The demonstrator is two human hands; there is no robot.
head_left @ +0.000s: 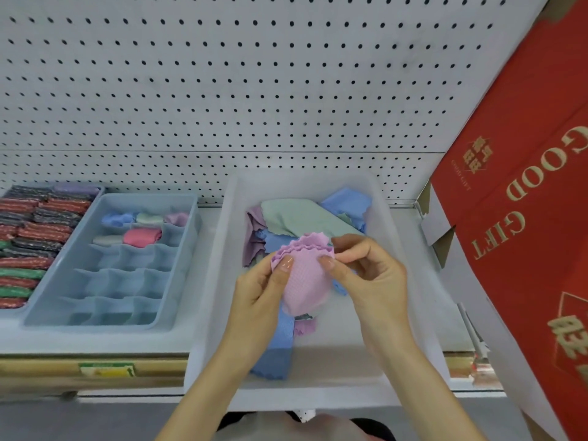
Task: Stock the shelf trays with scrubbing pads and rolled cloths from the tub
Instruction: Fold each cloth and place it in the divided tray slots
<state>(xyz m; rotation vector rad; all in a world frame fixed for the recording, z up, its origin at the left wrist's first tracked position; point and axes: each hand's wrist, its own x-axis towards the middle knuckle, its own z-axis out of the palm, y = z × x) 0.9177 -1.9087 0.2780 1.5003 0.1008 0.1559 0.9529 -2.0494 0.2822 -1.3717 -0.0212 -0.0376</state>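
Both hands pinch a half-rolled pink cloth (302, 278) above the middle of the tub (318, 396): left hand (264, 281) on its left edge, right hand (366, 272) on its right, scalloped end toward the pegboard (254, 90). Leftward lies the divided tray (105, 326), near cells unfilled; the left hand seems the nearer.

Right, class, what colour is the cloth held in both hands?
The cloth is lilac-pink with a zigzag-cut edge, best seen in the head view.

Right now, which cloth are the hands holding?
The pink cloth, pinched by the left hand and right hand; the green cloth and blue cloths lie in the tub.
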